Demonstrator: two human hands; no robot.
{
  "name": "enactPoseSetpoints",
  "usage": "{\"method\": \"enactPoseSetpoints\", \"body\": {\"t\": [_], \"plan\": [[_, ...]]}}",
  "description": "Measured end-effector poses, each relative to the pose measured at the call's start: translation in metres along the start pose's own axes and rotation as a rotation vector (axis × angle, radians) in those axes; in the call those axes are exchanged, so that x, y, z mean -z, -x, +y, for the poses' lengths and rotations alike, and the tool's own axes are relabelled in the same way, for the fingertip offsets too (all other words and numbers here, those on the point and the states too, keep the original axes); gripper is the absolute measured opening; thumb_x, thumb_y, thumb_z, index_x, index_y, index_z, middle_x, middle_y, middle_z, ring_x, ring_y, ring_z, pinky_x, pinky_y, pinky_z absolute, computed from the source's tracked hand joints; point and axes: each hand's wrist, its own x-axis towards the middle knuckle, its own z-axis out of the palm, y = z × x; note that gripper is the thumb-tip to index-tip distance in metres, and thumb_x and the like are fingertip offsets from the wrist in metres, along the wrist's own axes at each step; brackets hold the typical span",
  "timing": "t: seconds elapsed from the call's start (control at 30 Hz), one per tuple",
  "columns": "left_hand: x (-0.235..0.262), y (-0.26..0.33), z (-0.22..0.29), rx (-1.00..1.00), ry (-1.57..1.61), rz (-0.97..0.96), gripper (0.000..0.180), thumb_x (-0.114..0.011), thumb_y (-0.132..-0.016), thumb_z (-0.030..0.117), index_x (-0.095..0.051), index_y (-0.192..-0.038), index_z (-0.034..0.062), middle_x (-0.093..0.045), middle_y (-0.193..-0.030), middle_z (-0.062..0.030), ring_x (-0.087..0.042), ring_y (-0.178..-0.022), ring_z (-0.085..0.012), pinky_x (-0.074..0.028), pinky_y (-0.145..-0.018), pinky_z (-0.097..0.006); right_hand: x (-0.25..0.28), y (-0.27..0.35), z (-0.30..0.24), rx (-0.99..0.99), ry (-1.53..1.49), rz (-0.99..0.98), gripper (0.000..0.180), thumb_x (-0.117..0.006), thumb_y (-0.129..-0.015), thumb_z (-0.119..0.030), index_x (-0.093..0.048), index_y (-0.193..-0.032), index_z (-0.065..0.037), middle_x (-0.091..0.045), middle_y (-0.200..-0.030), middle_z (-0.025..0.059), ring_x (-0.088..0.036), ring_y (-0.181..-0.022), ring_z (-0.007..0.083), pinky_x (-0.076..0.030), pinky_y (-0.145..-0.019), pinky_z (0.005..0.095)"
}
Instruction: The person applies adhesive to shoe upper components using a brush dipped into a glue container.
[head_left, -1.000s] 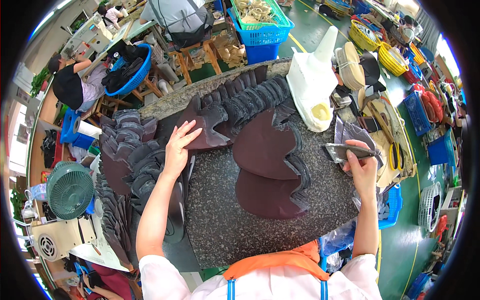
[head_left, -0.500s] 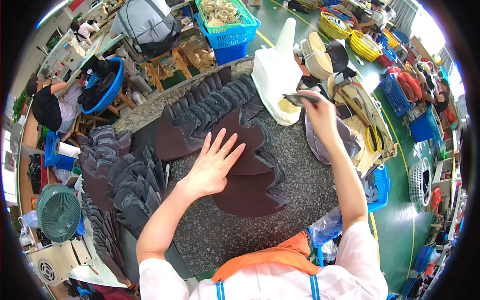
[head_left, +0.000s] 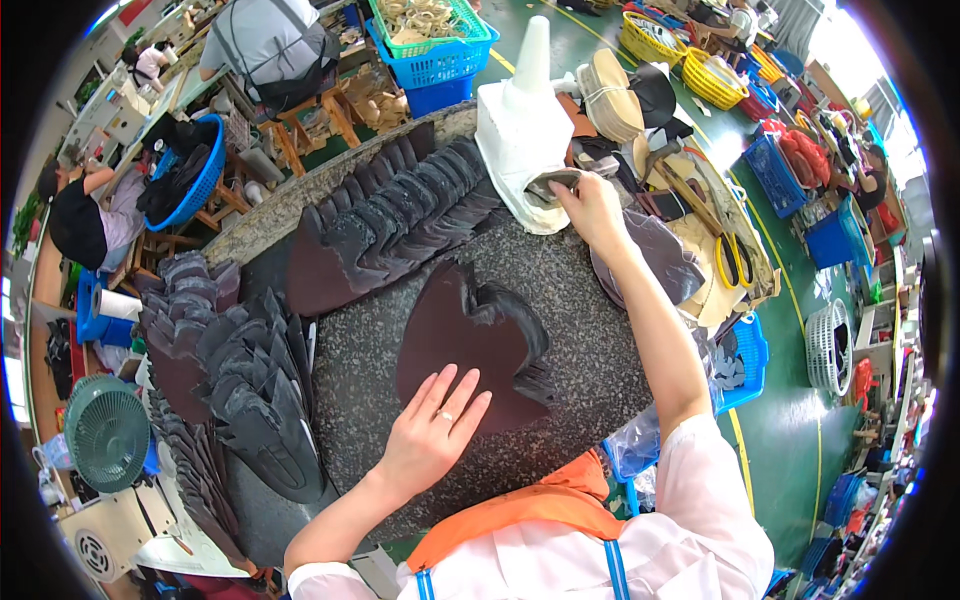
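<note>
My left hand (head_left: 428, 432) rests flat, fingers spread, on the near part of a small overlapped stack of dark maroon cut pieces (head_left: 460, 335). Their scalloped right edges look black and glossy. Pinched in my right hand (head_left: 594, 210) is a thin dark flat spreader (head_left: 550, 183), its kind not clear. Its lower end sits in the mouth of a white container (head_left: 520, 125) with a cone-shaped top. Just beyond the stack, a fanned row of similar pieces (head_left: 400, 220) lies along the far edge of the speckled stone worktop (head_left: 370, 370).
More fanned dark pieces (head_left: 255, 385) lie at the left. Right of the container are a tied bundle of beige pieces (head_left: 610, 95), yellow-handled scissors (head_left: 733, 262) and scraps. A green fan (head_left: 106, 430) stands far left. A blue basket (head_left: 745, 360) is at the right. Several people sit beyond.
My right hand has lowered the spreader into the container's mouth. My left hand has moved nearer to me. The small stack now lies apart from the far row. The view has shifted slightly.
</note>
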Motion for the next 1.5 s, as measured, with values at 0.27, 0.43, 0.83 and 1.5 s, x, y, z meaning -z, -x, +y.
{"method": "enactPoseSetpoints", "body": {"t": [0.27, 0.43, 0.83, 1.5], "plan": [[-0.004, -0.005, -0.018, 0.117, 0.158, -0.165, 0.083, -0.089, -0.062, 0.019, -0.059, -0.138, 0.0207, -0.037, -0.157, -0.0188, -0.030, -0.145, -0.0487, -0.028, -0.117, -0.063, 0.034, 0.044, -0.016, 0.019, 0.036, 0.175, 0.035, -0.061, -0.086, -0.002, -0.061, -0.122, -0.005, -0.069, -0.093, 0.0119, -0.067, -0.084, 0.0273, -0.053, -0.077, 0.0396], [-0.010, 0.001, -0.026, 0.144, 0.203, -0.179, 0.088, -0.092, -0.058, 0.021, -0.057, -0.138, 0.0281, -0.037, -0.156, -0.0148, -0.030, -0.145, -0.0489, -0.027, -0.118, -0.064, 0.075, 0.068, -0.096, -0.373, -0.524, -0.684, 0.022, -0.059, -0.091, -0.005, -0.067, -0.112, -0.002, -0.069, -0.082, 0.0050, -0.065, -0.061, 0.0109, -0.053, -0.059, 0.0283], [-0.011, -0.006, -0.030, 0.173, 0.331, -0.073, 0.069, -0.094, -0.055, 0.016, -0.065, -0.118, 0.0148, -0.047, -0.139, -0.0187, -0.038, -0.141, -0.0469, -0.028, -0.118, -0.062, 0.067, 0.147, -0.094, 0.425, -0.041, -0.643, 0.027, -0.064, -0.080, -0.005, -0.069, -0.107, -0.005, -0.066, -0.087, 0.0116, -0.070, -0.079, 0.0291, -0.058, -0.071, 0.0412], [-0.021, -0.010, -0.023, 0.213, 0.280, -0.044, 0.062, -0.094, -0.060, 0.027, -0.063, -0.112, 0.0113, -0.044, -0.141, -0.0169, -0.034, -0.144, -0.0468, -0.026, -0.119, -0.064, 0.016, 0.253, -0.105, -0.167, -0.283, 0.140, 0.029, -0.071, -0.081, 0.004, -0.060, -0.105, -0.009, -0.068, -0.085, 0.0123, -0.069, -0.071, 0.0177, -0.054, -0.063, 0.0310]]}}
